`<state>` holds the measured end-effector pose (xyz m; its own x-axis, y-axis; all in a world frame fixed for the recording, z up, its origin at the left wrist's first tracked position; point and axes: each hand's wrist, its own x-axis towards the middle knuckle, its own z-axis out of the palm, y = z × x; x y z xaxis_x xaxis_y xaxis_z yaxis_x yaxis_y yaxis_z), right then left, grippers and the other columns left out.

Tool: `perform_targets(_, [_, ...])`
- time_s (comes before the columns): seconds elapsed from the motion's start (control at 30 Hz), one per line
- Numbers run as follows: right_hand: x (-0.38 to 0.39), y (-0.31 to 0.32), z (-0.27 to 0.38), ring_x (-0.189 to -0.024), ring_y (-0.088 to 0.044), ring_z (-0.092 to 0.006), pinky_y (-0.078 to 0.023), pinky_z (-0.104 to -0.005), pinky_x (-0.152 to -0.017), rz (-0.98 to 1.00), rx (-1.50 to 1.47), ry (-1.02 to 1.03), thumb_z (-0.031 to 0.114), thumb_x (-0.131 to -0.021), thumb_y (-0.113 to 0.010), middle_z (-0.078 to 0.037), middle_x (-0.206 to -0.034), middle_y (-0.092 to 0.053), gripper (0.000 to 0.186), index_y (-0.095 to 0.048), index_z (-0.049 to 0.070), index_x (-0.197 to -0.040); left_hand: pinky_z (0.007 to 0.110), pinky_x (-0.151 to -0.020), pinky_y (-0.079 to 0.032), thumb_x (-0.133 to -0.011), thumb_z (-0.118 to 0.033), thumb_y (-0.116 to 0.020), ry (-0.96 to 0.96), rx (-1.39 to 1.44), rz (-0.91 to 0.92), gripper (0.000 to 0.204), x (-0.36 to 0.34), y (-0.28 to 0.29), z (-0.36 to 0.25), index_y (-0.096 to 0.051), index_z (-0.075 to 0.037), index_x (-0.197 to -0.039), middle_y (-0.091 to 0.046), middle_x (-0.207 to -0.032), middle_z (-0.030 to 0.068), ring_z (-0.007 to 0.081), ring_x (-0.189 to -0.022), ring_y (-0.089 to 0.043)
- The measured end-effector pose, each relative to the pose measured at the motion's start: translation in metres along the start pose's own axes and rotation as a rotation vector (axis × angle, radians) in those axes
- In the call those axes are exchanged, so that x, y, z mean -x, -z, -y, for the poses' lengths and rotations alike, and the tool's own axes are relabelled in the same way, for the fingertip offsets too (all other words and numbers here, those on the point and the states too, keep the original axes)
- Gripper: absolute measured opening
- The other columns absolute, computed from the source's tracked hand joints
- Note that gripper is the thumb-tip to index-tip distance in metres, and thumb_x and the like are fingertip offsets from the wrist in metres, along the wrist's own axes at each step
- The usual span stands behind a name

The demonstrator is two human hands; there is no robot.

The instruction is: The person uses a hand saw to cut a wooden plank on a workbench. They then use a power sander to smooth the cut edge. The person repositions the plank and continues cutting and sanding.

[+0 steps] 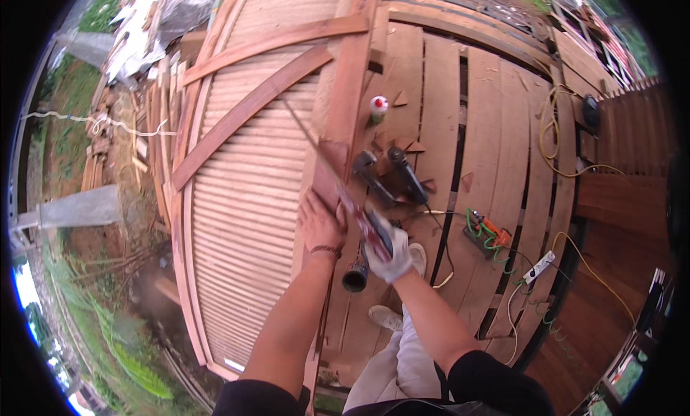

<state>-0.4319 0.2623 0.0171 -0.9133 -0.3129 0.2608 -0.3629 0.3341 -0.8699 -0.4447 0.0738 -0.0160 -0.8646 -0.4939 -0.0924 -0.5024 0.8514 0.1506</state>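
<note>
My right hand (389,256), in a pale glove, is closed round the handle of a handsaw (374,236). The narrow blade points up and left across a short reddish-brown wooden board (325,180), and motion blurs it. My bare left hand (321,223), with a dark bracelet at the wrist, grips the near end of this board, thumb on one side and fingers on the other. Under the board runs the edge of a long wooden panel (251,222) with ribbed slats. Two diagonal braces, one a reddish plank (251,117), cross the panel's far part.
Two dark power tools (408,175) lie on the plank deck (496,128) among triangular offcuts, near a white bottle with a red top (379,105). An orange tool (494,229) with a green coiled hose, a power strip (539,267) and cables lie to the right. Gaps separate the planks.
</note>
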Motion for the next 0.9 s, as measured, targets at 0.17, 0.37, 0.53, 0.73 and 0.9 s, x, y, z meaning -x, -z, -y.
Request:
perform_targets(0.17, [0.063, 0.047, 0.006, -0.083, -0.070, -0.0405, -0.058, -0.0442, -0.075, 0.133, 0.115, 0.054, 0.010, -0.080, -0.073, -0.023, -0.119, -0.068, 0.071, -0.050, -0.006, -0.145, 0.048, -0.110, -0.039, -0.092, -0.045, -0.066, -0.001, 0.012, -0.032, 0.085, -0.005, 0.001, -0.002, -0.034, 0.007, -0.152, -0.048, -0.146, 0.0233, 0.0399, -0.133, -0.047])
perform_targets(0.37, [0.000, -0.011, -0.006, -0.076, -0.068, -0.0364, -0.056, -0.0419, -0.065, -0.100, 0.013, 0.200, 0.004, -0.076, -0.074, -0.020, -0.117, -0.067, 0.059, -0.056, -0.002, -0.132, 0.048, -0.111, -0.039, -0.089, -0.039, -0.068, -0.016, 0.014, -0.025, 0.084, -0.001, 0.001, -0.001, -0.034, 0.006, -0.151, -0.048, -0.146, 0.0230, 0.0401, -0.133, -0.046])
perform_targets(0.53, [0.090, 0.040, -0.003, -0.097, -0.071, -0.0273, -0.058, -0.0392, -0.072, 0.171, -0.302, -0.260, 0.003, -0.094, -0.064, -0.016, -0.130, -0.065, 0.054, -0.050, -0.001, -0.145, 0.048, -0.110, -0.040, -0.090, -0.046, -0.069, 0.037, 0.010, 0.003, 0.085, -0.005, 0.000, -0.001, -0.037, 0.006, -0.150, -0.051, -0.142, 0.0229, 0.0400, -0.131, -0.049])
perform_targets(0.73, [0.012, 0.002, -0.010, -0.089, -0.071, -0.0380, -0.057, -0.0421, -0.073, 0.028, -0.068, 0.063, -0.002, -0.076, -0.067, -0.023, -0.116, -0.068, 0.056, -0.059, -0.004, -0.131, 0.047, -0.110, -0.039, -0.091, -0.049, -0.066, -0.034, 0.013, -0.049, 0.086, -0.004, -0.002, 0.002, -0.037, 0.006, -0.150, -0.052, -0.141, 0.0233, 0.0400, -0.131, -0.049])
perform_targets(0.9, [0.065, 0.034, 0.016, -0.096, -0.073, -0.0362, -0.056, -0.0415, -0.091, 0.075, 0.086, -0.012, 0.011, -0.087, -0.069, -0.020, -0.114, -0.071, 0.046, -0.061, -0.003, -0.131, 0.048, -0.110, -0.039, -0.091, -0.049, -0.065, -0.025, 0.023, -0.066, 0.086, -0.001, -0.003, 0.003, -0.036, 0.005, -0.151, -0.050, -0.144, 0.0227, 0.0376, -0.133, -0.049])
